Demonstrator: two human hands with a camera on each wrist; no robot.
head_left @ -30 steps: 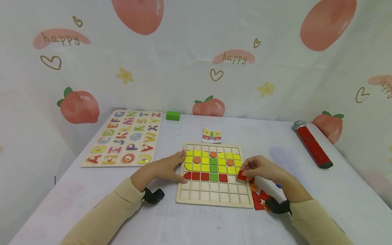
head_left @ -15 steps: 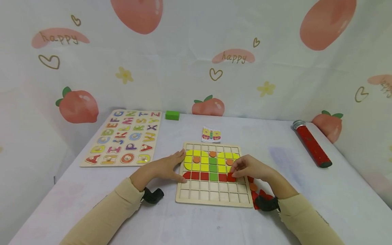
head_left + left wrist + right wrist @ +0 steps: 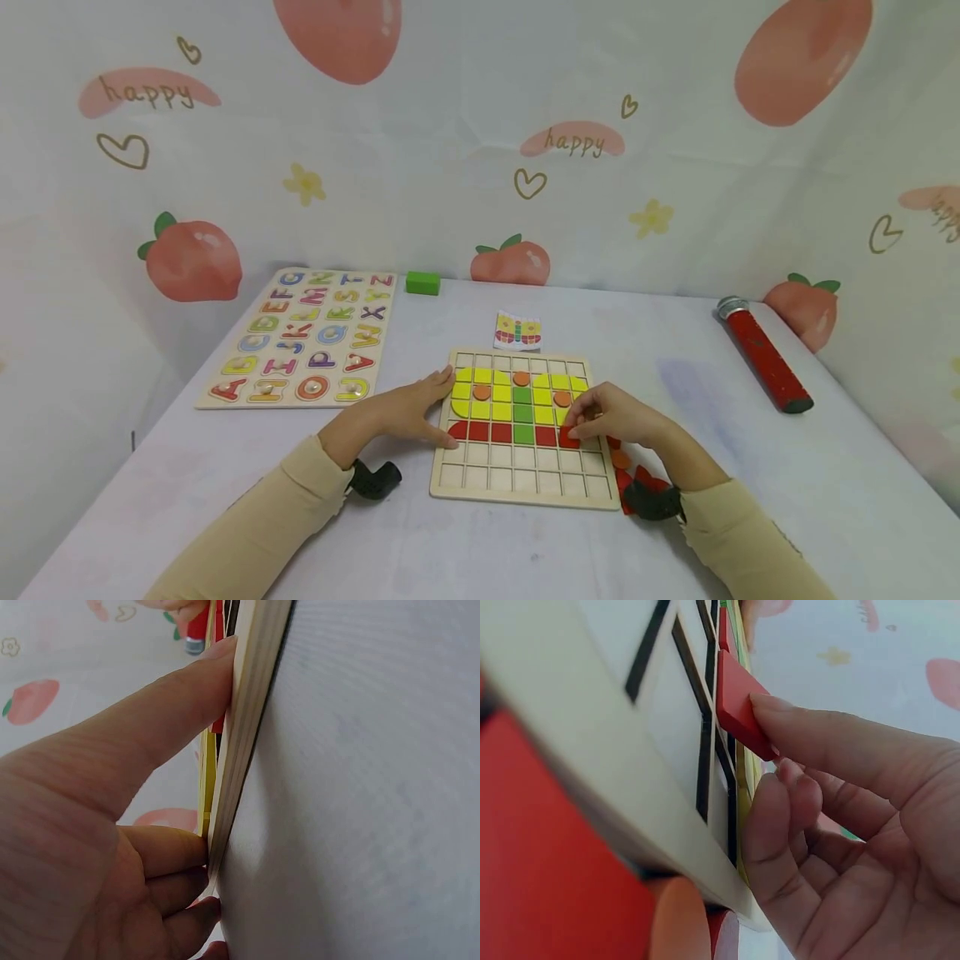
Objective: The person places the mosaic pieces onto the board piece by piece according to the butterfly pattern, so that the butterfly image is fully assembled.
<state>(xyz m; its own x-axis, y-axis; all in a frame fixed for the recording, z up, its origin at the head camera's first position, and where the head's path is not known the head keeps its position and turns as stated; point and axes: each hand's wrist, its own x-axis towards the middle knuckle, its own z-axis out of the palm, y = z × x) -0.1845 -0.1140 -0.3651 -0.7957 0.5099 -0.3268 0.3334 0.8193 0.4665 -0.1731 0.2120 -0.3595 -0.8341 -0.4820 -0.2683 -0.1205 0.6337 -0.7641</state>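
Observation:
A wooden grid board (image 3: 525, 483) lies flat on the table with yellow, green, red and orange tiles set in a butterfly-like pattern. My right hand (image 3: 622, 417) pinches a red square tile (image 3: 739, 705) between thumb and fingers. That tile is tilted at a cell in the red row, right of another red tile (image 3: 546, 436). Spread along the board's left edge, my left hand (image 3: 401, 412) touches it with thumb and fingertips; in the left wrist view the thumb (image 3: 187, 694) rests against the rim. The right hand hides some yellow tiles.
Loose red pieces (image 3: 626, 492) and an orange disc (image 3: 620, 459) lie by the board's right edge. Behind the board is a small butterfly picture card (image 3: 517, 331). An alphabet board (image 3: 300, 342), a green block (image 3: 423, 283) and a red microphone (image 3: 765, 354) stand farther out.
My right hand has carried the red square tile leftward from the board's right edge to the cell beside the other red tile. The left hand stays in place.

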